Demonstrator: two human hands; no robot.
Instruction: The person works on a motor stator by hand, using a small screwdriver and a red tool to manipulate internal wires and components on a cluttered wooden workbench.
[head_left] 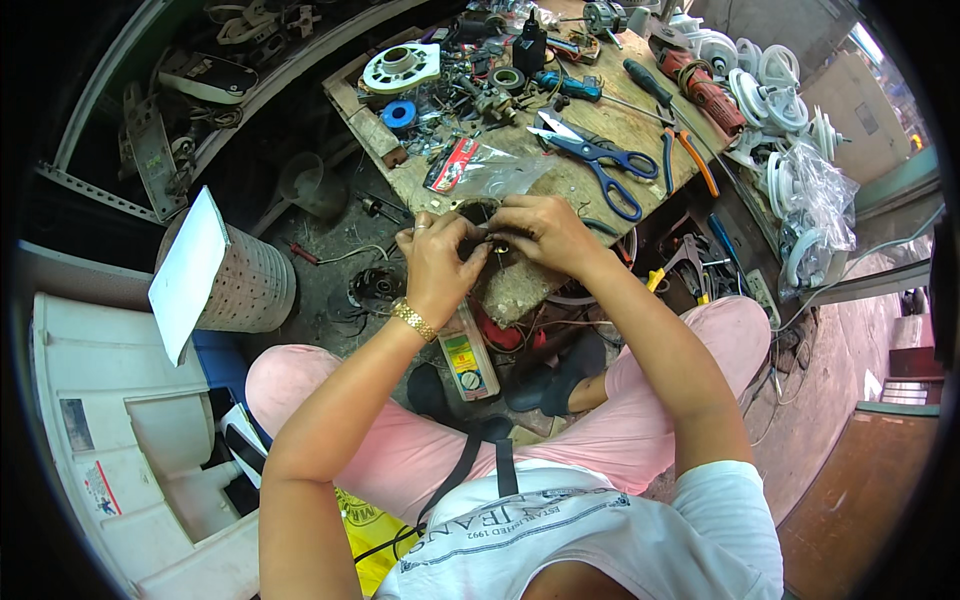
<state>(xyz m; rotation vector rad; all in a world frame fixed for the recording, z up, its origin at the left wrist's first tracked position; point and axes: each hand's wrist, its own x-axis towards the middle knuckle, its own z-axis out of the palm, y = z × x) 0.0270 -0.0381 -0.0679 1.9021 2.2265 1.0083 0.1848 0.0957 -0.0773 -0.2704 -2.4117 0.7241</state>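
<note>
1. Perforated pale metal forms the drum basket (pixel 250 285) at left of centre, with a white sheet (pixel 187 272) leaning across its mouth; its contents are hidden.
2. Clear plastic bag (pixel 822 205) at the right edge holds white round parts; another clear bag (pixel 490 168) lies on the bench with a red packet inside.
3. Your wooden workbench (pixel 600 125) fills the upper centre, littered with blue-handled scissors (pixel 600 160), pliers (pixel 685 155) and a white spool (pixel 402 66); dirty concrete floor (pixel 340 240) lies below it.
4. Your left hand (pixel 435 262) and right hand (pixel 540 232) both pinch a small dark ring-shaped part (pixel 487 228) at the bench's near edge, centre frame; its axis cannot be told.
</note>
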